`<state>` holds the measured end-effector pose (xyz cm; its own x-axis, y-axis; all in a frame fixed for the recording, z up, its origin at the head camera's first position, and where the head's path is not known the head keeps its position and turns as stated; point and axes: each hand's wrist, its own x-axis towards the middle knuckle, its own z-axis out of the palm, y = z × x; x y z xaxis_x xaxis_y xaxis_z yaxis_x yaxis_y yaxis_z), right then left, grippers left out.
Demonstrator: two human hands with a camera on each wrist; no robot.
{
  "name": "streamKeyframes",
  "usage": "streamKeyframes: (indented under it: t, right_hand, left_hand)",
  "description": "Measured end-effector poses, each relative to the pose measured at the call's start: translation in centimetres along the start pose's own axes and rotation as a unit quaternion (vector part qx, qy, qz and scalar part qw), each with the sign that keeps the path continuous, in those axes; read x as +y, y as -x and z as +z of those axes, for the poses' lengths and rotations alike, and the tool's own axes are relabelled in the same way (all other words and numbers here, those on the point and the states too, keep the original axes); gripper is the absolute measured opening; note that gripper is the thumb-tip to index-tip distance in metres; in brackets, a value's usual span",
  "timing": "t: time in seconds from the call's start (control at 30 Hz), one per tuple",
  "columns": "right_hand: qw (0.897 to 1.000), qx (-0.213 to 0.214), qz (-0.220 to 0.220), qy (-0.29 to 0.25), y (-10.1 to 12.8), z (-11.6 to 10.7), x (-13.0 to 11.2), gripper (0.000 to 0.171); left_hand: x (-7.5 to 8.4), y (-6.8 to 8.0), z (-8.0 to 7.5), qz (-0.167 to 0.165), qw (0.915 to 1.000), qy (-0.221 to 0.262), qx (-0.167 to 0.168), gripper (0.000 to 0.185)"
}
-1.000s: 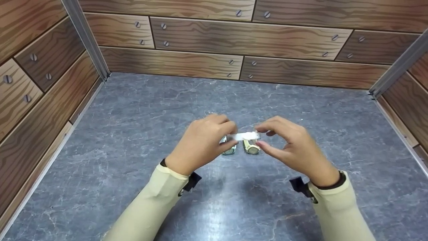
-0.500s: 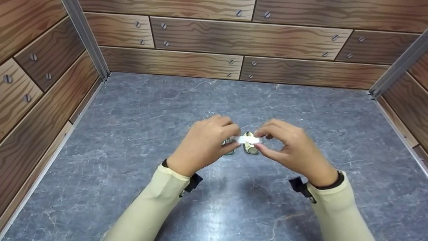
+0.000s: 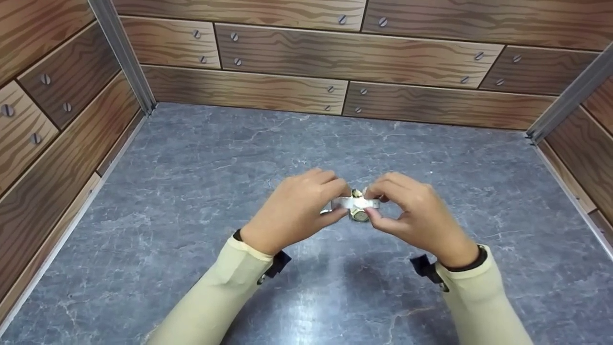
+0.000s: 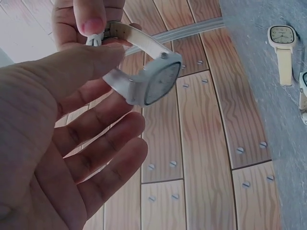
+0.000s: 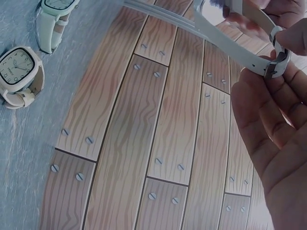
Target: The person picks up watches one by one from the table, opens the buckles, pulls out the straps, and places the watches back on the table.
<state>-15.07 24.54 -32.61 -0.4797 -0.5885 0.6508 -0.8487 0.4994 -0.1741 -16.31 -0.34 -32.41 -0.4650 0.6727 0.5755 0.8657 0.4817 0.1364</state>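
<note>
A white wristwatch [image 3: 355, 203] is held up between both hands, above the table. My left hand [image 3: 299, 208] pinches one end of it; my right hand [image 3: 416, 211] pinches the other. In the left wrist view the square watch case [image 4: 160, 81] hangs tilted, its strap curved into a loop. The metal buckle [image 5: 276, 67] shows in the right wrist view, between the right thumb and fingers. Below lies a pale yellow watch [image 3: 360, 215], partly covered by the held one. A mint-green watch [image 5: 50, 26] lies near it, mostly hidden by the left hand in the head view.
The grey marbled tabletop [image 3: 239, 143] is bounded by wood-patterned panels [image 3: 287, 48] at the back and both sides. Metal corner posts [image 3: 127, 57] stand at the back corners. Dark wrist cameras [image 3: 275, 263] sit under the sleeves.
Both hands and the white watch have come slightly nearer the person. The left hand has shifted right, now covering nearly all of the mint-green watch in the head view.
</note>
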Motion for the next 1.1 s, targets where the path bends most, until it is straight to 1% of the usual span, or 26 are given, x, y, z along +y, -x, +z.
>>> streamKeyframes:
  t: [0.13,0.23,0.37,0.43,0.53,0.57,0.67,0.73,0.93,1.1]
  right_hand:
    - [1.000,0.000,0.003,0.006,0.06,0.06,-0.03,0.022]
    - [1.000,0.002,-0.006,0.007,0.12,0.18,0.00,0.022]
    - [1.000,0.007,-0.014,-0.004,0.12,0.31,0.04,0.019]
    - [1.000,0.013,-0.017,-0.015,0.10,0.40,0.04,0.017]
    - [0.999,0.019,-0.014,-0.029,0.10,0.51,-0.03,0.007]
    - [0.999,0.019,-0.013,-0.030,0.09,0.51,-0.08,0.007]
    - [0.999,0.021,-0.013,-0.029,0.05,0.51,-0.19,0.019]
    - [0.999,0.019,-0.012,-0.027,-0.01,0.44,-0.27,0.023]
    - [0.999,0.016,-0.016,-0.032,-0.11,0.31,-0.40,0.023]
    - [0.999,0.013,-0.021,-0.036,-0.20,0.32,-0.40,0.023]
  left_hand:
    - [0.16,-0.12,0.03,0.006,0.9999,0.010,0.004,0.020]
    - [0.29,-0.16,0.20,0.010,0.9998,0.015,0.004,0.024]
    - [0.42,-0.16,0.41,0.012,0.9998,0.018,0.005,0.028]
    - [0.47,-0.15,0.47,0.015,0.9997,0.018,0.005,0.029]
    - [0.50,-0.14,0.55,0.020,0.9995,0.020,0.010,0.028]
    - [0.50,-0.13,0.57,0.021,0.9995,0.021,0.013,0.027]
    - [0.48,-0.12,0.63,0.023,0.9992,0.021,0.024,0.024]
    - [0.47,-0.16,0.67,0.023,0.9990,0.022,0.031,0.021]
    - [0.46,-0.25,0.67,0.024,0.9982,0.032,0.045,0.021]
    - [0.35,-0.17,0.57,0.024,0.9982,0.037,0.041,0.019]
